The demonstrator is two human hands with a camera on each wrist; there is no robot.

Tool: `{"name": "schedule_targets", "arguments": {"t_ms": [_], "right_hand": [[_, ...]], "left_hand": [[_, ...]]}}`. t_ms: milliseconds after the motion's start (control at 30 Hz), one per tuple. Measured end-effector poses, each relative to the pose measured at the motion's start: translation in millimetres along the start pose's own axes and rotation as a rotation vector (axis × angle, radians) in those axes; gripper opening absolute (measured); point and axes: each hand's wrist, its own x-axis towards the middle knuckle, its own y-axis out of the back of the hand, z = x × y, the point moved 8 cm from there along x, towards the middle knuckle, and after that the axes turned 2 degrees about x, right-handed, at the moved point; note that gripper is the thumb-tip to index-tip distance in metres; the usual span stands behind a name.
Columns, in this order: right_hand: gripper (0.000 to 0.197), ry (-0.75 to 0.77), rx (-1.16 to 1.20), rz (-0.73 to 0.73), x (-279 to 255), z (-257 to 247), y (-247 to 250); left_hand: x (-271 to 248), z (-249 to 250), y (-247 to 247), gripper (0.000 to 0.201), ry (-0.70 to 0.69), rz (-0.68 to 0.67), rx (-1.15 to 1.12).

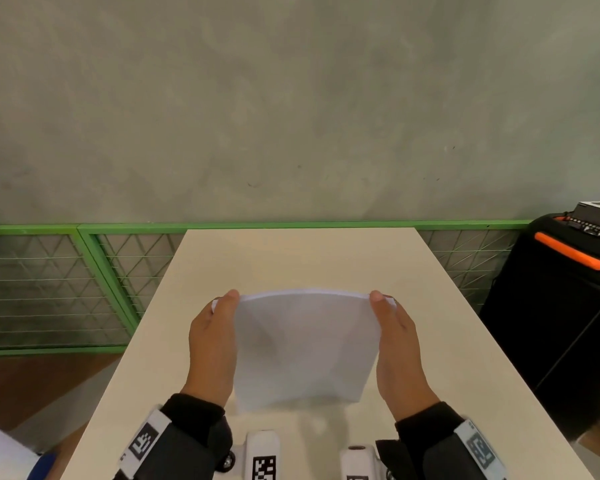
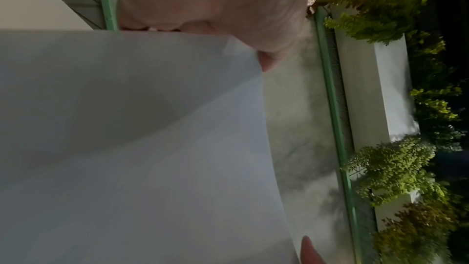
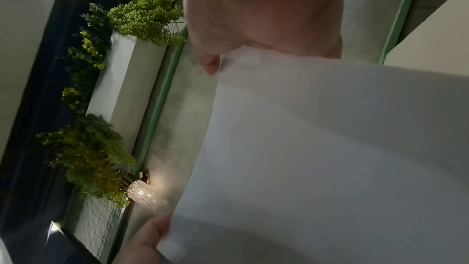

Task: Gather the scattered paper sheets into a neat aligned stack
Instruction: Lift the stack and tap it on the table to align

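Note:
A stack of white paper sheets [image 1: 305, 344] stands on its lower edge on the beige table [image 1: 291, 258], bowed slightly along the top. My left hand [image 1: 222, 317] grips its left side and my right hand [image 1: 392, 317] grips its right side. Both thumbs lie on the near face; the fingers are hidden behind the sheets. The left wrist view shows the paper stack [image 2: 127, 148] pressed against my left hand [image 2: 215, 3]. The right wrist view shows the paper stack [image 3: 330, 148] held by my right hand [image 3: 253, 7], with the edges looking even.
A green-framed wire fence [image 1: 94, 271] runs behind and left of the table. A black case with an orange handle [image 1: 568, 254] stands at the right. White tagged blocks [image 1: 262, 455] sit at the table's near edge. Bare tabletop lies beyond the sheets.

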Motion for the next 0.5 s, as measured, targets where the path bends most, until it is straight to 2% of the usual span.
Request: {"name": "schedule_targets", "arguments": {"t_ms": [100,200,300,367,433,467,500], "right_hand": [[0.035,-0.070,0.087,0.050,2.6,2.0,1.5],[0.032,-0.084,0.066,0.048,5.9,2.2,1.8],[0.027,-0.036,0.048,-0.036,7.1,0.9,1.5],[0.021,-0.006,-0.007,-0.129,7.4,5.5,1.8],[0.037,-0.028,-0.113,-0.166,8.1,21.7,6.0],[0.040,-0.050,-0.167,-0.154,7.7,30.7,9.0],[0.034,-0.069,-0.207,-0.130,7.5,39.0,12.6]], "left_hand": [[1.6,1.2,-1.2,0.013,0.021,0.004,0.003],[2.8,3.2,-3.4,0.016,0.010,-0.032,0.008],[3.6,1.2,-0.6,0.027,-0.054,-0.078,0.044],[3.8,-5.6,-0.8,0.030,-0.100,-0.163,0.078],[4.9,-24.0,3.7,0.048,-0.091,-0.217,0.098],[4.8,-33.8,6.9,0.046,-0.073,-0.213,0.112],[4.1,-42.7,9.8,0.040,-0.060,-0.199,0.129]]}}
